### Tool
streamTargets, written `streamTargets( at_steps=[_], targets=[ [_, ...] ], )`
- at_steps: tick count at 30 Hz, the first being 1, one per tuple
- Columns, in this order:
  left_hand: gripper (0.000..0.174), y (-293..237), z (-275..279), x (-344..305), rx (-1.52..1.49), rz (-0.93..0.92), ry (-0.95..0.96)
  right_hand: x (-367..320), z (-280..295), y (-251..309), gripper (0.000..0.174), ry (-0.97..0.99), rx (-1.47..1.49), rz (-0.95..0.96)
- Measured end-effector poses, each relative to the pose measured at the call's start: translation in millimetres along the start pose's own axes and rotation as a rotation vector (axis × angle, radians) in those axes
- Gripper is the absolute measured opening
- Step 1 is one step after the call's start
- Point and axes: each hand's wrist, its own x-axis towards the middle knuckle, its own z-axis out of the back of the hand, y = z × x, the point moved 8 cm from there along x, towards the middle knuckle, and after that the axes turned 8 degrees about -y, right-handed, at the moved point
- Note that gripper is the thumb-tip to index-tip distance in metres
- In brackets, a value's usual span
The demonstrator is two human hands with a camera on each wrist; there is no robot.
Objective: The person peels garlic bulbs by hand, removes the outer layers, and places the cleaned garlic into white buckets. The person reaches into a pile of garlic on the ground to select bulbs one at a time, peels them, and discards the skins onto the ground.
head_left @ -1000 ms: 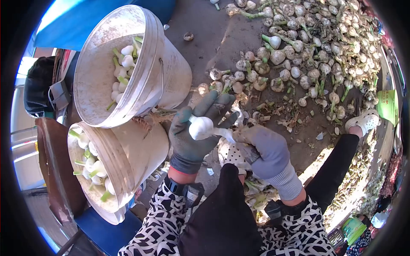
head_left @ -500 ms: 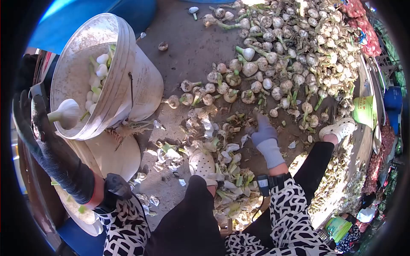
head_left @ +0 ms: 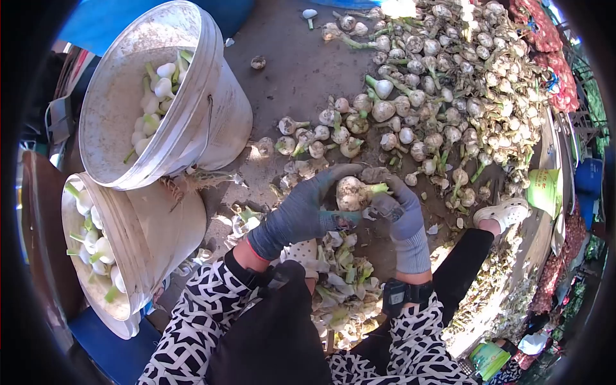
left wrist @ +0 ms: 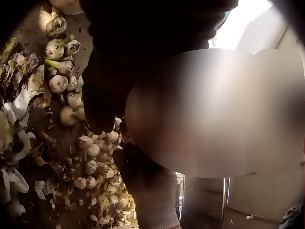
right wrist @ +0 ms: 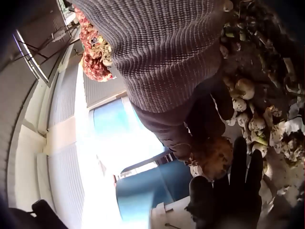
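A soil-stained garlic bulb [head_left: 350,194] with a short green stem is held between both gloved hands, above the floor. My left hand [head_left: 299,210] grips it from the left, thumb below and fingers above. The right hand [head_left: 405,215] has its curled fingers at the stem side. In the right wrist view the same bulb [right wrist: 215,157] shows in shadow between the right fingers and the spread left hand [right wrist: 231,202]. A dark glove and a blurred patch fill much of the left wrist view and hide the bulb there.
Left stand two tilted white buckets, an upper bucket [head_left: 228,122] and a lower bucket [head_left: 170,224], both containing clean white garlic. A large heap of unpeeled garlic [head_left: 462,83] spreads ahead and right. Peeled skins [head_left: 343,276] litter the floor by the clog [head_left: 504,215] and legs.
The left hand carried a clean white garlic bulb left to the upper bucket and has come back without it. The right hand reached to the floor garlic; now both hands meet at a dirty bulb.
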Motion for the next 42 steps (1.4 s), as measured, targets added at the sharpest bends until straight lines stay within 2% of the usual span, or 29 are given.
streamTargets(
  at_steps=[1,3,4,6,7,11,14,16,17,18,19,20,22,24,25,26,27,28,29,30,32,33,34,36,38,40,41,42],
  targets=[
    [0.078,-10,2,-3,0.135,-0.077,-0.063,-7,0,-5,0.03,-0.002,-0.003,0.008],
    [0.074,-37,3,-11,0.39,-0.24,-0.199,-12,20,-19,0.029,-0.196,0.019,0.047],
    [0.074,-43,1,-14,0.385,-0.246,-0.202,-17,7,-11,0.029,-0.194,0.011,0.051],
    [0.075,-62,-7,-24,0.676,-0.473,-0.243,-32,-20,14,0.027,-0.351,-0.063,0.159],
    [0.075,-65,-9,-28,0.677,-0.504,-0.273,-33,-21,16,0.024,-0.413,-0.145,0.182],
    [0.075,-64,-7,-30,0.694,-0.511,-0.317,-32,-29,32,0.022,-0.394,-0.269,0.215],
    [0.073,-57,-2,-32,0.65,-0.429,-0.33,-34,-29,32,0.019,-0.344,-0.309,0.158],
    [0.078,-35,6,-25,0.307,-0.115,-0.227,-36,-32,37,0.02,-0.257,-0.433,0.273],
    [0.07,-27,6,-24,0.189,-0.07,-0.137,-38,-28,40,0.02,-0.256,-0.431,0.273],
    [0.07,-29,11,-23,0.19,-0.069,-0.138,-38,-27,38,0.02,-0.183,-0.393,0.181],
    [0.07,-18,7,-24,-0.122,0.145,-0.042,-38,-27,35,0.021,-0.108,-0.353,0.092],
    [0.074,-9,-2,-30,-0.433,0.359,0.054,-37,-20,38,0.021,-0.105,-0.347,0.092],
    [0.074,14,-3,-31,-0.498,0.334,0.013,-38,-26,29,0.02,0.148,-0.504,0.011],
    [0.064,30,9,-19,0.029,0.254,0.009,-42,-37,32,0.02,0.218,-0.449,-0.001],
    [0.063,21,13,-11,0.102,0.261,-0.039,-47,-43,21,0.02,0.228,-0.284,-0.162],
    [0.063,23,11,-9,0.111,0.264,-0.037,-52,-49,11,0.02,0.24,-0.117,-0.318],
    [0.063,29,25,-9,0.079,0.306,-0.226,-51,-46,1,0.02,0.18,-0.094,-0.388],
    [0.062,28,38,-11,0.046,0.342,-0.413,-49,-46,-3,0.02,0.181,-0.085,-0.38],
    [0.061,20,39,-15,-0.086,0.299,-0.438,-46,-43,-9,0.02,0.134,0.038,-0.414],
    [0.061,11,37,-19,-0.074,0.295,-0.431,-43,-40,-18,0.02,0.087,0.162,-0.445],
    [0.047,-28,27,-27,0.003,-0.074,-0.356,-40,-44,-28,0.023,0.096,0.226,-0.414],
    [0.043,-5,17,-36,0.01,0.059,-0.25,-42,-48,-33,0.025,0.104,0.301,-0.433],
    [0.043,-6,20,-38,0.018,0.065,-0.246,-42,-54,-34,0.026,0.114,0.375,-0.451],
    [0.04,-2,20,-35,-0.237,0.173,-0.152,-40,-55,-34,0.028,0.146,0.472,-0.412],
    [0.042,-21,20,-28,-0.193,0.111,-0.137,-37,-36,-29,0.025,-0.055,0.717,-0.351],
    [0.05,-32,16,-30,-0.555,0.015,-0.163,-38,5,-67,0.024,-0.094,0.831,-0.304],
    [0.057,-20,20,-29,-0.577,0.096,-0.126,-40,28,-92,0.027,-0.081,0.898,-0.327],
    [0.057,-22,16,-28,-0.577,0.098,-0.117,-46,38,-105,0.029,-0.067,0.963,-0.348]
  ],
)
